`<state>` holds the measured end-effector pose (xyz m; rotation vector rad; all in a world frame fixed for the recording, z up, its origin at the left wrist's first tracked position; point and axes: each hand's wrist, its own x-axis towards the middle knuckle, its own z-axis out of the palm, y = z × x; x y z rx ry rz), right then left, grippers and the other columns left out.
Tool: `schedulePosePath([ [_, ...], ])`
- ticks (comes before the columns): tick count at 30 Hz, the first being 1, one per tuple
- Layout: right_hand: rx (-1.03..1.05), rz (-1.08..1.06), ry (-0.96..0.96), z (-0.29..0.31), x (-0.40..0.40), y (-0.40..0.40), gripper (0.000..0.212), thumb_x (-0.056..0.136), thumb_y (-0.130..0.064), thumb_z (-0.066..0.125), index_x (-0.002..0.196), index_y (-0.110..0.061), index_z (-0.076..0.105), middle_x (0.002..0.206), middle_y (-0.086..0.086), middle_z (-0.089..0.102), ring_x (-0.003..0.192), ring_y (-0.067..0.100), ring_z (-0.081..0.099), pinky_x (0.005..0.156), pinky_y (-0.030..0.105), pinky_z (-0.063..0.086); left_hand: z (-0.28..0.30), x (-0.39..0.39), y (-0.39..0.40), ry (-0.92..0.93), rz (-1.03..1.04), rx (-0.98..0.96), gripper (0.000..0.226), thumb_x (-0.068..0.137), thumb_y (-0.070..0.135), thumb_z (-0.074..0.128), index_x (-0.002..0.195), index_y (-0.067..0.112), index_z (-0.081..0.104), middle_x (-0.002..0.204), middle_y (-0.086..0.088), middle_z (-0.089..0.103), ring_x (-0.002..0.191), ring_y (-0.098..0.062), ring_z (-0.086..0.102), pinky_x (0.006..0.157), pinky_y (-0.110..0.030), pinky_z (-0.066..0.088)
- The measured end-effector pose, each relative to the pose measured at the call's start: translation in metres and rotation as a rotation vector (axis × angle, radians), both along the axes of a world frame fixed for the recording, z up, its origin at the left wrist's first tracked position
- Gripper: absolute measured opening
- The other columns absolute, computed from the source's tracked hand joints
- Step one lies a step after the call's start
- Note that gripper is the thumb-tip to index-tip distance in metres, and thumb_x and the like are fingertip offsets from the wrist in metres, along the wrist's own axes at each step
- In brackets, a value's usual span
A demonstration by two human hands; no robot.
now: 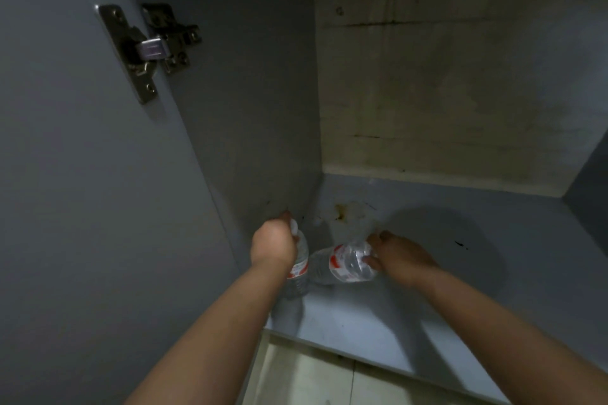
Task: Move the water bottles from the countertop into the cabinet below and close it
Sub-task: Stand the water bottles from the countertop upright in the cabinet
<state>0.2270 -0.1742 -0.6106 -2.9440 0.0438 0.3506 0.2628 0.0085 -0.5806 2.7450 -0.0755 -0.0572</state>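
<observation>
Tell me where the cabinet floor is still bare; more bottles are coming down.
Bare: the cabinet floor right of the right hand, back to the rear wall. Crowded: the left front corner, where the left hand holds the upright bottle and the right holds the tilted bottle.

2 bottles inside cabinet, hinge upper left

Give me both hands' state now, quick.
Left hand: closed around the upright bottle near its top.
Right hand: gripping the tilted bottle.
</observation>
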Motion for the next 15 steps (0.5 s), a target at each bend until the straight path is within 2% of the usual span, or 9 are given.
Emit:
schedulePosePath([
  [4,0.142,0.041,-0.132,0.002,-0.004,-0.013,0.032,0.091,-0.017,0.054,0.12,-0.005,0.052,0.126,0.017,0.046,0.115,0.032,0.051,0.092,0.027,0.039,-0.002,0.003,0.004,-0.002,0.011,0.002,0.021,0.094,0.014,0.049,0.113,0.006,0.053,0.121,-0.022,0.06,0.113,-0.037,0.057,0.088,-0.035,0.048],
  [7,0.258,0.063,-0.207,0.01,0.001,-0.015,0.023,0.082,0.003,0.059,0.104,0.003,0.063,0.113,0.022,0.054,0.107,0.033,0.055,0.075,0.019,0.032,-0.001,0.003,0.004,-0.005,-0.003,0.009,0.021,0.094,0.014,0.05,0.113,0.006,0.053,0.121,-0.023,0.06,0.112,-0.037,0.058,0.086,-0.034,0.048],
  [10,0.362,0.085,-0.248,0.012,0.009,-0.006,0.022,0.073,0.015,0.06,0.091,0.005,0.069,0.105,0.029,0.06,0.104,0.038,0.058,0.081,0.018,0.032,-0.001,0.004,0.003,0.002,-0.034,0.021,0.023,0.093,0.014,0.05,0.115,0.007,0.052,0.122,-0.022,0.059,0.113,-0.036,0.057,0.082,-0.033,0.046],
  [13,0.399,0.074,-0.285,0.016,0.016,0.016,0.03,0.083,0.005,0.056,0.11,-0.005,0.066,0.125,0.02,0.053,0.12,0.03,0.05,0.087,0.016,0.034,-0.002,0.008,0.0,0.009,-0.051,0.018,0.028,0.093,0.014,0.05,0.12,0.009,0.051,0.124,-0.02,0.059,0.114,-0.034,0.057,0.071,-0.025,0.033],
  [15,0.38,0.07,-0.25,0.018,0.021,0.035,0.035,0.09,-0.004,0.051,0.123,-0.014,0.059,0.136,0.016,0.046,0.127,0.027,0.044,0.095,0.017,0.034,-0.001,0.012,-0.003,0.017,-0.06,0.011,0.032,0.093,0.015,0.05,0.125,0.011,0.051,0.129,-0.018,0.058,0.118,-0.033,0.055,0.075,-0.026,0.038],
])
